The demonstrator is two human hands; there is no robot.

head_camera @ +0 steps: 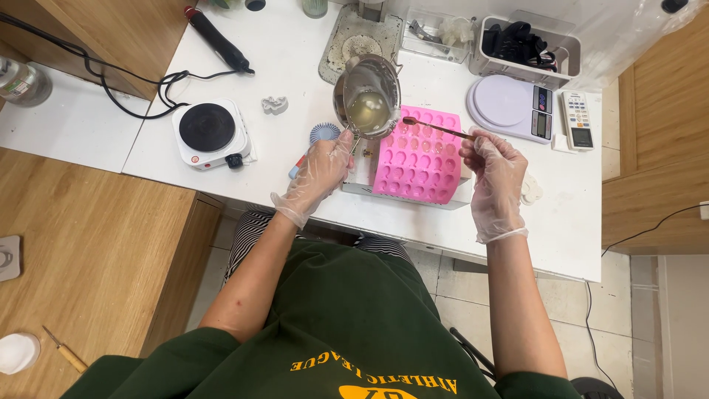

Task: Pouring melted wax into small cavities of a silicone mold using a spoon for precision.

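My left hand [319, 171], in a clear glove, grips the handle of a small metal pitcher [367, 94] holding pale yellowish liquid, tilted over the left top edge of a pink silicone mould [418, 157] with many small cavities. My right hand [493, 164], also gloved, holds a thin brown stick [437, 128] whose tip rests at the pitcher's spout above the mould. The mould lies on a white box on the white table [295, 66].
A small white electric hot plate [210, 133] with a black cable sits left. A round white kitchen scale [511, 107], a white remote-like device [577, 120], a clear tray and a bin of black items stand at the back. A black-handled tool [216, 38] lies far left.
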